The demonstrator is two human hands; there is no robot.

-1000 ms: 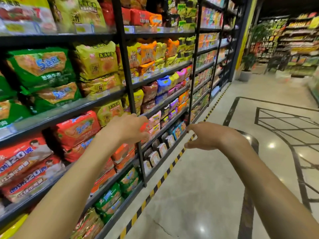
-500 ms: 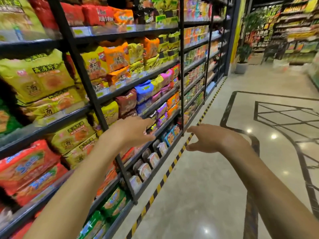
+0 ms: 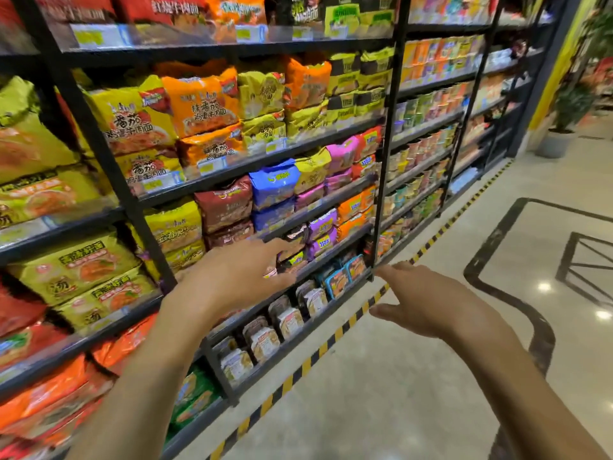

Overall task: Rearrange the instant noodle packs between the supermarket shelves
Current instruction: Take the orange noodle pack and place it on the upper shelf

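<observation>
Hands: two, both bare and holding nothing.
Left hand: the left hand (image 3: 238,277) has its fingers spread and stretched out. It is in front of the lower boards, just below the dark red packs (image 3: 224,205). I cannot tell if it touches a pack or the shelf edge.
Right hand: the right hand (image 3: 428,303) is also spread, palm down, over the floor (image 3: 381,393). It is apart from the shelf front and well apart from the other hand.
Noodle packs: the noodle packs (image 3: 132,124) all lie on the shelves (image 3: 232,49), mostly stacked two high.
Counted: two dark red packs, two blue packs (image 3: 272,182) just beside them, and two yellow packs (image 3: 73,270) at the left.
Shelf frame: at least three black uprights (image 3: 385,161) divide the bays, and five boards show in the middle bay.
Other goods: flat tray packs (image 3: 262,340) stand in a row on the lowest board, and cups (image 3: 424,104) fill the next bay.
Edges: a yellow and black striped tape (image 3: 335,336) runs on the floor along the shelf foot.
Room: the aisle floor is wide on the right of the shelves, and one potted plant (image 3: 564,114) stands at the far end.
Writing: "番茄" can be read on a yellow pack and on an orange pack (image 3: 199,104), and "汤" on the yellow packs at the left. The price labels (image 3: 212,166) are too blurred to read.
</observation>
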